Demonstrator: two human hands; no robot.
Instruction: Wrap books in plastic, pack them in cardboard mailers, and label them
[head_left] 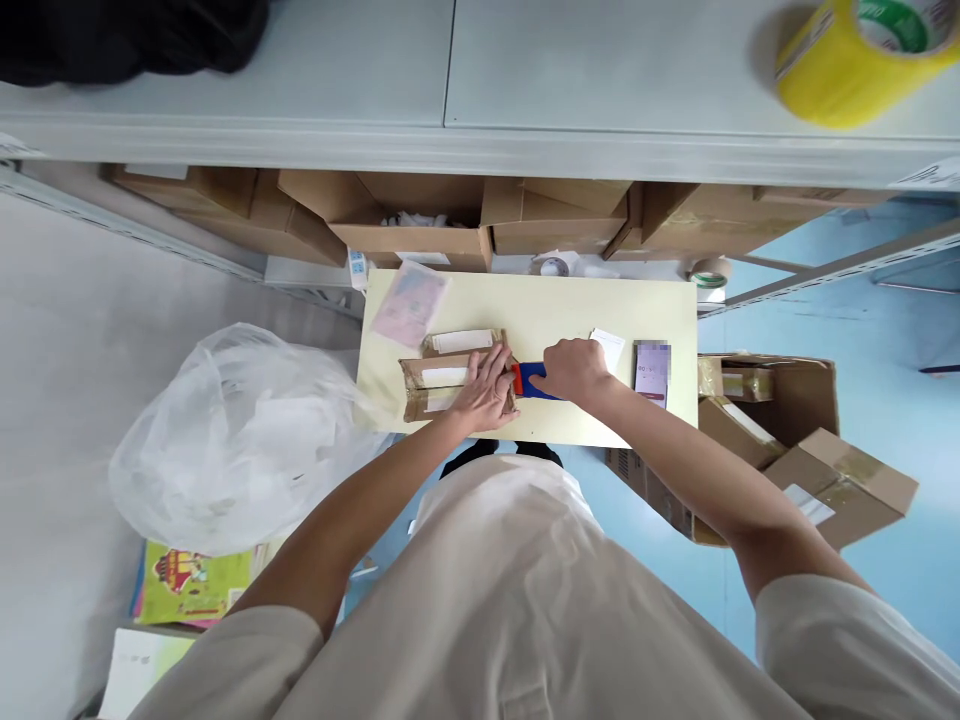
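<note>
Several small brown cardboard boxes (416, 377) with white labels lie side by side on the cream tabletop (525, 300). My left hand (486, 392) rests on their right part, fingers stretched out and lying flat over the cardboard. Just right of it, my right hand (574, 368) is closed around a blue tool with a red end (541, 381). Its red end meets the boxes' right end, beside my left fingers; the exact kind of tool is not clear. White paper slips (608, 347) lie beyond my right hand, and a phone (651, 372) lies to its right.
A pink-tinted plastic packet (411, 302) lies at the table's far left. Open cartons (420, 238) line the shelf behind. Yellow tape (840, 70) stands on the upper shelf (585, 70). A large clear plastic bag (240, 440) is left; a box-filled carton (810, 390) is right.
</note>
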